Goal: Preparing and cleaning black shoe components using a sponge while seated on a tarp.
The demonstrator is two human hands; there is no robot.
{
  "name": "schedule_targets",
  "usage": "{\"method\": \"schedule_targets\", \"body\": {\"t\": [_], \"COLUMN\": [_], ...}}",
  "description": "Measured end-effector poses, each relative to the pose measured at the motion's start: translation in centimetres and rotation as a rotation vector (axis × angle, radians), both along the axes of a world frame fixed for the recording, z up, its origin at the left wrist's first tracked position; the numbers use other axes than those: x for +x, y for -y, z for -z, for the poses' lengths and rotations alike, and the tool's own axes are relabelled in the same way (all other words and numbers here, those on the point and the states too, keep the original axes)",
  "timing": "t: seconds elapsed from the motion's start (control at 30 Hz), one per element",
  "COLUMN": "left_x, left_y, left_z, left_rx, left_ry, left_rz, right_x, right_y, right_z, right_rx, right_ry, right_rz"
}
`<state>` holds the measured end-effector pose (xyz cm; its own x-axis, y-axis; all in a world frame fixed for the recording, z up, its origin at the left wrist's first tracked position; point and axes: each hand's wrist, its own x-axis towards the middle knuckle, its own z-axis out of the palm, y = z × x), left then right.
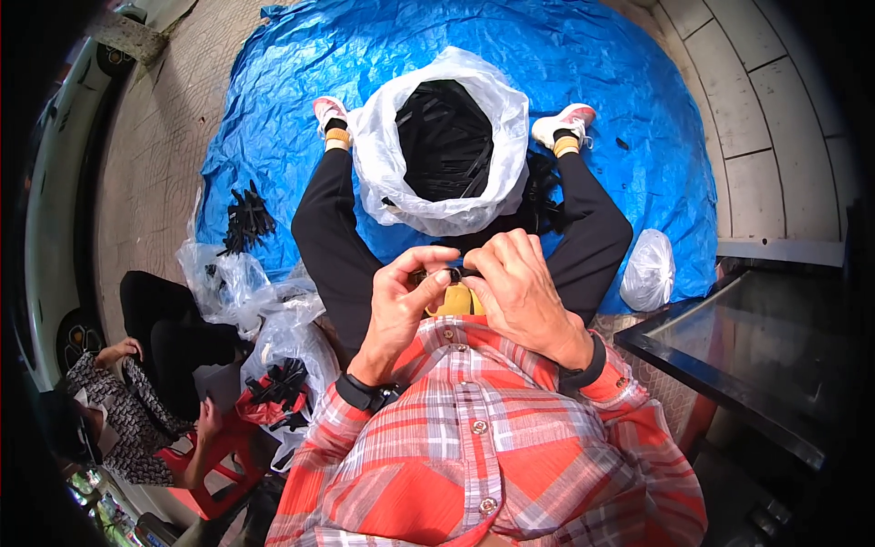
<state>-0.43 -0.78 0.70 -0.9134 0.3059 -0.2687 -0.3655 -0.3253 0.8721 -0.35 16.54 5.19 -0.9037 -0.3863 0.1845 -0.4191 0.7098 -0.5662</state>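
Observation:
My left hand [401, 299] and my right hand [521, 294] meet in front of my lap, fingers bent and tips close together. Between them is a small black piece [454, 274], pinched by both hands; the fingers cover most of it, so its exact kind does not show. Just under the hands lies something yellow [458, 302], partly hidden. Beyond, between my feet, stands a white plastic bag [369, 164], its mouth rolled wide, full of black flat strips [444, 141].
A blue tarp [273, 118] spreads under my legs. Loose black strips [248, 219] lie left, near clear plastic bags [237, 287]. A tied white bag [649, 273] sits right, by a dark glass-topped table [738, 319]. Another person [137, 419] sits at the left beside a red stool [228, 465].

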Motion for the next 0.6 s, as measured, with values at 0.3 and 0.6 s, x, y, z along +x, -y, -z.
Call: {"method": "schedule_targets", "body": {"t": [0.3, 0.6], "left_x": [-0.5, 0.2], "left_y": [1.2, 1.2], "left_z": [2.0, 2.0], "left_rx": [0.23, 0.483], "left_ry": [0.185, 0.342], "left_rz": [0.012, 0.138], "right_x": [0.2, 0.3], "right_y": [-0.8, -0.3], "right_z": [2.6, 2.8], "right_rx": [-1.107, -1.247], "right_ry": [1.074, 1.13], "right_rz": [0.013, 0.061]}}
